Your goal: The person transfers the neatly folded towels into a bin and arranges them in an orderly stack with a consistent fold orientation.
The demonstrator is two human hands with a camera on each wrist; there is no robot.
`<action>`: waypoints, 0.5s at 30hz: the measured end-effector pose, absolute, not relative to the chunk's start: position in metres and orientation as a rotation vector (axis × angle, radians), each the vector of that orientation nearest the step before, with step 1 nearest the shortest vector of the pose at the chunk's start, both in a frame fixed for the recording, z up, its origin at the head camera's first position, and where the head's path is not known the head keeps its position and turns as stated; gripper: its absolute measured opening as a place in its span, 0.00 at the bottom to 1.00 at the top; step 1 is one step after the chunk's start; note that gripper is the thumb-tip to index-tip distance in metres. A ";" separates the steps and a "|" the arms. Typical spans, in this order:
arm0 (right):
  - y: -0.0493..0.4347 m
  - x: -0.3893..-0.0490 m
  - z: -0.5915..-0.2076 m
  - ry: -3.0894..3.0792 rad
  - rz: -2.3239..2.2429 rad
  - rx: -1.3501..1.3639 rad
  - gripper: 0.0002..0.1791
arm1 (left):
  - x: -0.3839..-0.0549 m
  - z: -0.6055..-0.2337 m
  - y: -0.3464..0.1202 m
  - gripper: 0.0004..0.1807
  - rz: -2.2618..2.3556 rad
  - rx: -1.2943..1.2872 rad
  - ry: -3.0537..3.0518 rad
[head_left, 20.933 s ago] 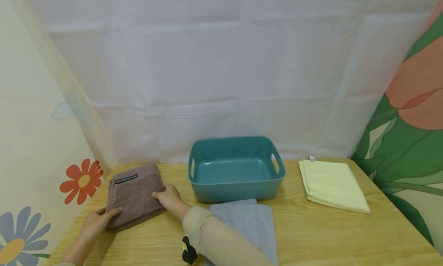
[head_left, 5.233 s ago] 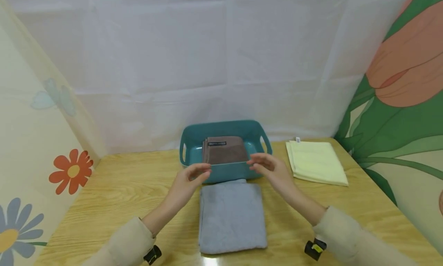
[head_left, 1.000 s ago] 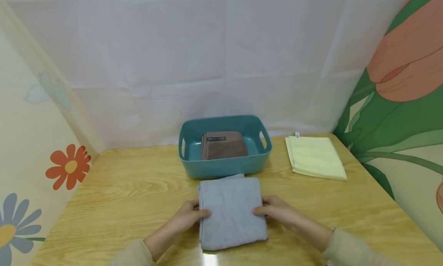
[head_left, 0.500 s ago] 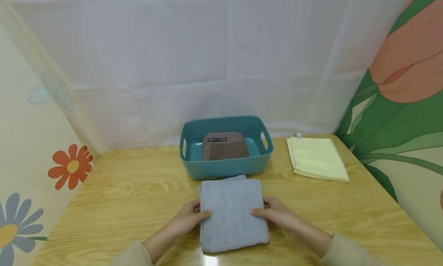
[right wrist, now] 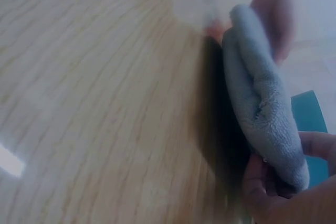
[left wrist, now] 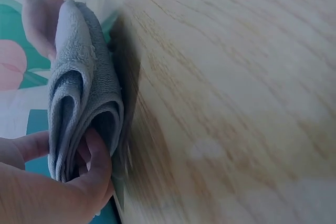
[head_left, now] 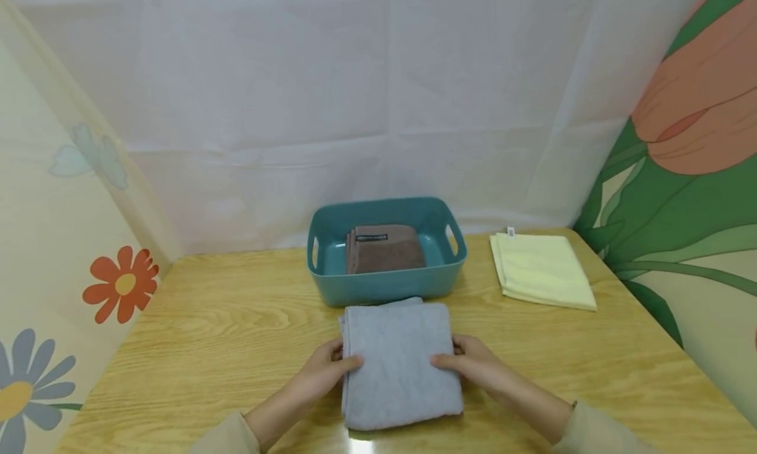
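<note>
Gray towel point(head_left: 402, 368), folded, is in our grasp: we pinch one side with our left hand point(head_left: 324, 368), the other with our right hand point(head_left: 476, 363). It is just before the basin point(head_left: 387, 287), which stands by the tabletop's point(head_left: 236, 322) back edge.

both forearms point(head_left: 284, 407) slanted forward and inward, bare beyond pale sleeves point(head_left: 227, 437). the left hand point(head_left: 327, 370) and the right hand point(head_left: 473, 363) faced each other, apart and nearly level, each in a pinch: thumb point(head_left: 353, 363) on top, pointing inward, fingers point(left wrist: 98, 153) bent underneath.
</note>
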State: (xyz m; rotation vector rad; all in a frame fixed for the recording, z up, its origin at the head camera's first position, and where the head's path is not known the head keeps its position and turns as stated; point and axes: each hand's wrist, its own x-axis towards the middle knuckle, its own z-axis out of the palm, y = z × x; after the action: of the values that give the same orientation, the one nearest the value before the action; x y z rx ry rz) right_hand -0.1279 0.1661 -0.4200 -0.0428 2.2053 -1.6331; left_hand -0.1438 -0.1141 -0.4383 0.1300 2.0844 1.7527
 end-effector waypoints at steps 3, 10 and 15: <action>0.166 -0.127 -0.419 2.189 -1.651 -0.055 0.31 | -0.143 -0.437 -0.114 0.29 1.742 0.139 2.120; 0.166 -0.122 -0.421 2.129 -1.740 -0.074 0.32 | -0.140 -0.432 -0.116 0.29 1.754 0.201 2.148; 0.167 -0.118 -0.419 2.118 -1.750 -0.071 0.34 | -0.136 -0.427 -0.117 0.31 1.766 0.212 2.104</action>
State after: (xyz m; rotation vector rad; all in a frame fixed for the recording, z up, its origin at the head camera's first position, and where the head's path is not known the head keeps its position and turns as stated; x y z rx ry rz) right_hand -0.1181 0.1674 -0.4192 -0.0709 2.1177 -1.7504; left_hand -0.1360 -0.1173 -0.4274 0.2116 2.1043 1.7665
